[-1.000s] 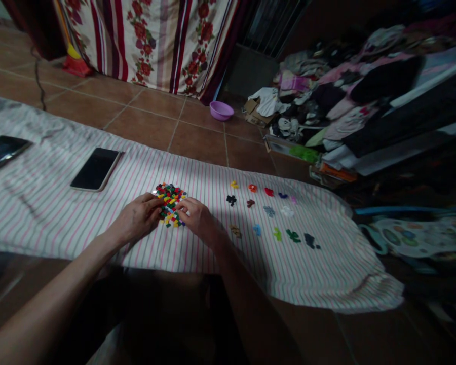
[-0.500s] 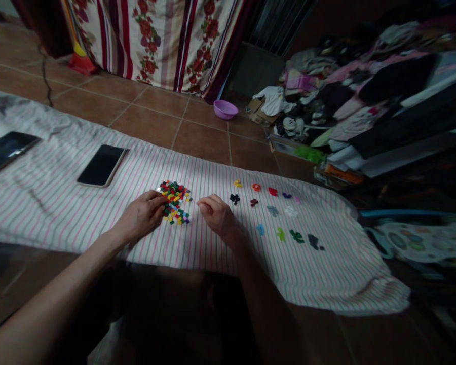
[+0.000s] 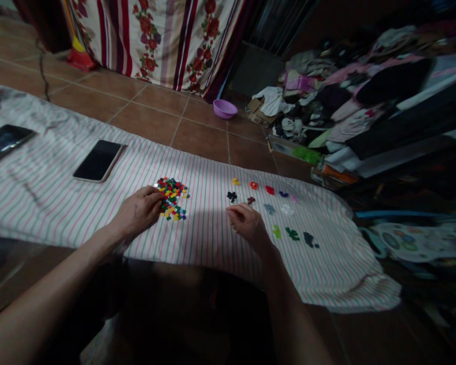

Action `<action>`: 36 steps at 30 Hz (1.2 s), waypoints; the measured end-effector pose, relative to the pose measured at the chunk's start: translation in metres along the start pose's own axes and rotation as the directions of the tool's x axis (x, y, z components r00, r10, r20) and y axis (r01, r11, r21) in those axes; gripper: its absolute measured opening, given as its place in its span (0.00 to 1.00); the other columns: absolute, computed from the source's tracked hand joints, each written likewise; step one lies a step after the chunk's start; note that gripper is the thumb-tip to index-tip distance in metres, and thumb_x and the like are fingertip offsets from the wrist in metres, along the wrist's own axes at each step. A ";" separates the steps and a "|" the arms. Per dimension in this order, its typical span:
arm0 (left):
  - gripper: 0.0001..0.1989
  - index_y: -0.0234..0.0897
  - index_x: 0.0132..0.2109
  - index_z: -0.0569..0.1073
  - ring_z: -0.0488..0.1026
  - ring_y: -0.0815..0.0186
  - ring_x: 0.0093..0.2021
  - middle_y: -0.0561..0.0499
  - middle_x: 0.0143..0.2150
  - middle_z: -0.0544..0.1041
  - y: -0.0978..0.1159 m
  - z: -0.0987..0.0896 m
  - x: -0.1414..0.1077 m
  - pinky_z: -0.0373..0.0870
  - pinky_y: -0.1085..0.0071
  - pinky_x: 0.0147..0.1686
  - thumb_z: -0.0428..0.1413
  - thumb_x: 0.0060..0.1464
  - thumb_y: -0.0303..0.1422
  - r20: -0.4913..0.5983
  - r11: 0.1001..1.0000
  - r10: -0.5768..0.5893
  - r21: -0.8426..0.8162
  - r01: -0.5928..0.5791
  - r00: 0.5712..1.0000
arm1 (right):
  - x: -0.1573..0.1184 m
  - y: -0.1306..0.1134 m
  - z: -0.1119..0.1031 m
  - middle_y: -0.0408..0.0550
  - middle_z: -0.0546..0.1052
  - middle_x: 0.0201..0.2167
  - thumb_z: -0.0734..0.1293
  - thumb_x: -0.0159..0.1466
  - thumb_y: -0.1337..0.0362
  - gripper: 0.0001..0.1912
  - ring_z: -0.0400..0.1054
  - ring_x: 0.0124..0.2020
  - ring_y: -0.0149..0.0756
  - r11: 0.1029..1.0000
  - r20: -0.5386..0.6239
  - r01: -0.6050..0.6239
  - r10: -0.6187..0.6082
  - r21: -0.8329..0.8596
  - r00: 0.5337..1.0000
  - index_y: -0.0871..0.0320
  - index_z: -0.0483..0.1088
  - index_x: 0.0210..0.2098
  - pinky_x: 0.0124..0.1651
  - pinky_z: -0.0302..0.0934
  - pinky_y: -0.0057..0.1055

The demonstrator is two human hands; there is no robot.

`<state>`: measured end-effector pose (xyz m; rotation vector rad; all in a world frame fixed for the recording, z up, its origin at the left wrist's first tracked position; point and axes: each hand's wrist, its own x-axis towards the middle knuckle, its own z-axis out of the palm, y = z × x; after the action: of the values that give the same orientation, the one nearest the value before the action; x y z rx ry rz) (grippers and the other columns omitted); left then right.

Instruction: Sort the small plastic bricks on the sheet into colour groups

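A mixed heap of small coloured square pieces [image 3: 172,195] lies on the striped cloth [image 3: 209,238]. My left hand [image 3: 139,210] rests at the heap's left edge, fingers curled together and touching the pieces; anything in them is too small to make out. To the right, my right hand [image 3: 247,220] is held in a pinch just below the black pieces [image 3: 231,196] and brown pieces [image 3: 251,201]. What its fingertips hold, if anything, does not show. Beyond it lie grey pieces [image 3: 269,208], lime pieces [image 3: 276,231] and dark green pieces [image 3: 292,233]. The light blue group is hidden behind this hand.
Yellow [image 3: 235,181], orange [image 3: 253,185] and red pieces [image 3: 269,189] form a back row. A phone [image 3: 99,161] and a dark tablet-like device [image 3: 7,143] lie at left. On the tiled floor stands a purple basin [image 3: 225,109]; clothes [image 3: 307,81] are heaped at right.
My right hand has moved right, from beside the mixed heap to below the black and brown groups, now covering the light blue one. My left hand stays at the heap. The view has shifted slightly.
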<state>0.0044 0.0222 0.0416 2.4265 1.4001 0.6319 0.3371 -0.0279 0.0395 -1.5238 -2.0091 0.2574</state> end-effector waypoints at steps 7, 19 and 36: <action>0.17 0.40 0.47 0.74 0.73 0.63 0.45 0.46 0.48 0.74 0.000 0.003 0.001 0.72 0.65 0.46 0.44 0.59 0.36 -0.016 0.999 -0.028 0.027 0.029 0.999 | -0.016 0.014 -0.008 0.50 0.76 0.33 0.60 0.63 0.67 0.10 0.71 0.36 0.37 1.000 -0.030 0.025 -0.025 -0.014 0.999 0.57 0.73 0.36 0.39 0.68 0.34; 0.17 0.39 0.47 0.74 0.73 0.62 0.45 0.46 0.48 0.74 0.004 0.004 0.003 0.71 0.66 0.45 0.43 0.59 0.35 -0.005 0.994 -0.055 0.090 0.055 0.998 | -0.019 0.010 -0.009 0.50 0.76 0.33 0.60 0.63 0.67 0.10 0.71 0.36 0.37 1.000 0.021 0.015 -0.015 -0.012 1.000 0.58 0.73 0.36 0.40 0.67 0.35; 0.16 0.39 0.45 0.75 0.72 0.64 0.42 0.47 0.46 0.75 0.005 -0.001 0.003 0.71 0.68 0.41 0.43 0.60 0.34 -0.023 0.997 -0.047 0.065 0.048 0.999 | -0.008 -0.008 0.001 0.49 0.76 0.31 0.61 0.64 0.62 0.11 0.70 0.31 0.35 0.995 -0.090 0.043 -0.051 -0.086 0.995 0.57 0.74 0.38 0.36 0.66 0.33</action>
<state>0.0090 0.0221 0.0450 2.4354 1.5051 0.6114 0.3315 -0.0379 0.0400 -1.5092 -2.0022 0.0838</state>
